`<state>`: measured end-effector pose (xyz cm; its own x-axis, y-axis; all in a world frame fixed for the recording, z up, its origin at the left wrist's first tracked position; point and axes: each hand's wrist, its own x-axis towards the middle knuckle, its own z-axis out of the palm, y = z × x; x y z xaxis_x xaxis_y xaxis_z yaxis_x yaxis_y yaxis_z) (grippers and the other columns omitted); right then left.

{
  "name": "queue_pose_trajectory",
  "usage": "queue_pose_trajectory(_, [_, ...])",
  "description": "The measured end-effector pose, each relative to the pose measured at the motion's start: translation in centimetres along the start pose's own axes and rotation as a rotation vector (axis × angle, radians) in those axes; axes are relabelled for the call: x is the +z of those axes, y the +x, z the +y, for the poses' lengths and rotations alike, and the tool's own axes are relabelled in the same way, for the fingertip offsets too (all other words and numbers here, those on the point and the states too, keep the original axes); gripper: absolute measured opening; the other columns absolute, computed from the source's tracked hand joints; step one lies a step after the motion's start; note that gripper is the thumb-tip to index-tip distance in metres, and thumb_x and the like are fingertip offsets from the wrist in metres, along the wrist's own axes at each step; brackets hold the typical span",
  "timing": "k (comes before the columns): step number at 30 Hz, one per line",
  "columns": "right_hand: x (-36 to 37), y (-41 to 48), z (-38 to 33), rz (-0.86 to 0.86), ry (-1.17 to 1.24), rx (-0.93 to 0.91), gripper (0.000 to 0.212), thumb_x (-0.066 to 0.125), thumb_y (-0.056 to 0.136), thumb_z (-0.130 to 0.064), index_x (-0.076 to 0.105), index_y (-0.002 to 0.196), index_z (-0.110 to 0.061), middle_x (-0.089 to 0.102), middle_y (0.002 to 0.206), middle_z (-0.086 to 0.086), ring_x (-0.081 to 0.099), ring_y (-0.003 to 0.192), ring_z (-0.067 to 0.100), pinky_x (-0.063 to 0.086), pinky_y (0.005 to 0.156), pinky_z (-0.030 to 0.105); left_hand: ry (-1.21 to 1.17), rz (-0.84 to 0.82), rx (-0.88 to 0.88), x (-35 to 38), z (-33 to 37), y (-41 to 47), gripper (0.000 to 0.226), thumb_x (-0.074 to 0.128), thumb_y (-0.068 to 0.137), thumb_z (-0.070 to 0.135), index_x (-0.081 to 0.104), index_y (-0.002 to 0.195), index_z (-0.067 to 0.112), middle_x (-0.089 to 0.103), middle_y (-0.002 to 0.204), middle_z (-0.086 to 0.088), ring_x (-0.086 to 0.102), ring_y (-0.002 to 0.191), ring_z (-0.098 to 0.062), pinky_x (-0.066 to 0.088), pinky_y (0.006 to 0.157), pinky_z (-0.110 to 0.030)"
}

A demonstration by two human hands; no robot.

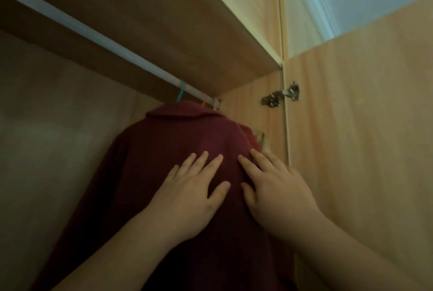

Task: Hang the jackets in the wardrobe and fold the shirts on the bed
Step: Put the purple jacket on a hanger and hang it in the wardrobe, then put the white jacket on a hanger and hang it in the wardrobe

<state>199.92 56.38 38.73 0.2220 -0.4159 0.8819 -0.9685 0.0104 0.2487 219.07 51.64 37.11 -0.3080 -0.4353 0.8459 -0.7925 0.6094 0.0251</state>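
My left hand (194, 187) and right hand (278, 187) lie flat on the dark red jacket (178, 140), fingers straight and spread, gripping nothing. I judge this is to smooth the cloth and settle it in place. The jacket hangs inside the wardrobe (253, 121) from the rail (93, 32) by a teal hook (181, 90), collar up, its back facing me, its long axis running straight down. An orange hook (204, 100) sits just beside it.

Reaching forward on bare forearms, pressing flat with the left hand (194, 187), fingers straight and spread, and the right hand (274, 185) just beside it, thumbs close, not touching
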Motion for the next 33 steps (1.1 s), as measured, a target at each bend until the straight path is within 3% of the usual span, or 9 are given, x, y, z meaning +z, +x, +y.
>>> queue_pose_trajectory(7, [-4.4,-23.9,7.2,-0.233,0.004,0.235,0.061,0.04,0.091,-0.049,0.034,0.15,-0.035,0.038,0.155,-0.009,0.033,0.143,0.016,0.041,0.109,0.04,-0.009,-0.192,-0.002,8.1,14.0,-14.8,0.077,0.01,0.086,0.071,-0.012,0.154,0.043,-0.009,0.167,0.001,-0.015,0.153,-0.019,0.0,0.124,-0.041])
queue_pose_trajectory(11, [-10.5,-40.0,11.7,-0.458,-0.037,0.425,0.064,0.054,0.092,-0.039,0.035,0.152,-0.028,0.034,0.158,-0.003,0.029,0.146,0.02,0.036,0.114,0.04,-0.213,-0.508,0.041,12.1,25.6,-24.5,0.076,0.02,0.091,0.07,-0.022,0.15,0.047,-0.015,0.166,0.008,-0.019,0.151,-0.018,-0.005,0.123,-0.043])
queue_pose_trajectory(18, [-22.2,-61.5,16.4,-0.738,-0.126,0.759,0.068,0.049,0.096,-0.041,0.02,0.157,-0.03,0.018,0.165,-0.001,0.012,0.152,0.022,0.018,0.122,0.038,-0.502,-0.786,0.28,16.3,46.2,-37.8,0.076,0.032,0.096,0.062,-0.013,0.154,0.044,-0.011,0.167,0.005,-0.013,0.153,-0.018,0.0,0.123,-0.042])
queue_pose_trajectory(22, [-27.7,-70.3,19.5,-0.816,-0.202,0.965,0.067,0.048,0.096,-0.041,0.021,0.156,-0.028,0.019,0.164,0.001,0.013,0.151,0.023,0.021,0.12,0.041,-0.566,-0.913,0.44,17.7,56.5,-42.3,0.075,0.034,0.096,0.061,-0.006,0.156,0.041,-0.004,0.168,0.0,-0.007,0.154,-0.023,0.006,0.124,-0.046])
queue_pose_trajectory(27, [-31.3,-78.0,24.3,-0.862,-0.24,1.157,0.067,0.05,0.095,-0.038,0.025,0.155,-0.023,0.023,0.163,0.005,0.018,0.15,0.026,0.024,0.119,0.045,-0.542,-0.958,0.607,20.8,67.0,-45.0,0.074,0.037,0.097,0.059,0.005,0.158,0.033,0.009,0.167,-0.006,0.007,0.153,-0.029,0.015,0.122,-0.049])
queue_pose_trajectory(33, [-32.0,-85.5,32.1,-0.881,-0.252,1.305,0.068,0.052,0.095,-0.037,0.023,0.155,-0.023,0.023,0.163,0.003,0.017,0.15,0.024,0.029,0.115,0.043,-0.55,-1.052,0.711,27.6,78.1,-48.2,0.071,0.031,0.099,0.059,0.002,0.158,0.033,0.006,0.168,-0.005,0.003,0.154,-0.028,0.014,0.122,-0.05])
